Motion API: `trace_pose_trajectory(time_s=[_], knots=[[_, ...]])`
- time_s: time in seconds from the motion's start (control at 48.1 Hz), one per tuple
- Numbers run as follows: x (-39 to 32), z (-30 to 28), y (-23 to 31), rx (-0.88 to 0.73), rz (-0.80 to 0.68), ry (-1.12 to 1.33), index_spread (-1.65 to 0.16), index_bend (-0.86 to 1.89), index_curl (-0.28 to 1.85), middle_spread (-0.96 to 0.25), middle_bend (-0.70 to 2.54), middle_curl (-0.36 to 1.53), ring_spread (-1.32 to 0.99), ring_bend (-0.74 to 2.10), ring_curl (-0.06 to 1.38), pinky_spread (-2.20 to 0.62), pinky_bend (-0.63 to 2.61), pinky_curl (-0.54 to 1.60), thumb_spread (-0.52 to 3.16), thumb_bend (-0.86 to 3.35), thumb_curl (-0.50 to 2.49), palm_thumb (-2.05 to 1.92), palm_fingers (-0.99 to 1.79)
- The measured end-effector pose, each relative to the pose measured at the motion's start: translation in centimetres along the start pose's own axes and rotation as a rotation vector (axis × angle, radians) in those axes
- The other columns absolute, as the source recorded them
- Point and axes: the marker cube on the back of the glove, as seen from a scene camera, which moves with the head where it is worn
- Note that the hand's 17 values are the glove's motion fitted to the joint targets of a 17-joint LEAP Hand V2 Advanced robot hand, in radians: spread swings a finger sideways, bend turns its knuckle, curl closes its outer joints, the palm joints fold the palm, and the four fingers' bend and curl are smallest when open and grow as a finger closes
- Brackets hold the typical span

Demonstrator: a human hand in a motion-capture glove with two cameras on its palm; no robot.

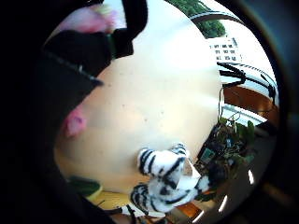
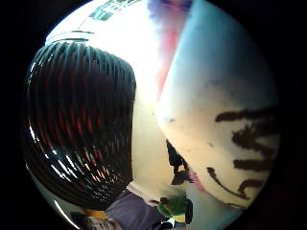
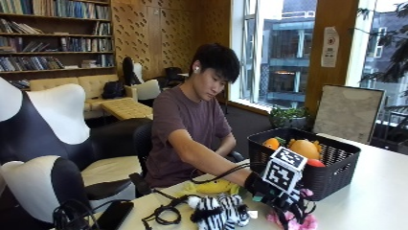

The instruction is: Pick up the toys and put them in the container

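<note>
Because the black slatted container [image 3: 331, 165] is set on the table [image 3: 376, 201] just beside the toys, only a short lift is needed for each one. Orange and yellow toys [image 3: 300, 147] are already seen inside it, above the rim. The gloved right hand [image 3: 280, 196] is lowered over a pink soft toy [image 3: 294, 221] that lies on the table close against the container's front wall. In the little finger side palm view, pink plush [image 1: 74, 123] is seen tucked under the black glove, so the fingers are judged to be curled round it; the exact pinch is hidden. In the thumb side palm view the container's ribbed wall [image 2: 81, 129] is close by, with a white, black-marked, pink-edged surface beside it that cannot be identified for certain. A striped black-and-white plush [image 3: 220, 211] is left on the table just beside the hand, with a yellow toy [image 3: 213, 187] behind it. Both are judged still to be collected.
</note>
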Motion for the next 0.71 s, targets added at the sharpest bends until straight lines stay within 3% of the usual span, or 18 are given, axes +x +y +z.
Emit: trace_pose_trajectory(time_s=[0.146,0.312,0.708], knots=[[0.3,0.0,0.0,0.128,0.003,-0.109,-0.31,0.32,0.28,-0.17,0.59,0.35,-0.17,0.43,0.25,-0.04,0.61,0.29,1.22,0.06,0.4,0.35,0.62],[0.6,-2.0,1.5,0.179,0.058,-0.194,-0.35,0.57,0.4,-0.25,0.83,0.47,-0.32,0.74,0.37,-0.15,0.5,0.28,0.95,0.15,0.55,0.62,1.04],[-3.1,-19.4,7.0,0.365,0.003,-0.143,-0.36,0.88,0.7,-0.27,1.13,0.69,-0.45,0.99,0.56,-0.22,0.64,0.41,0.54,0.07,0.73,0.66,0.92]])
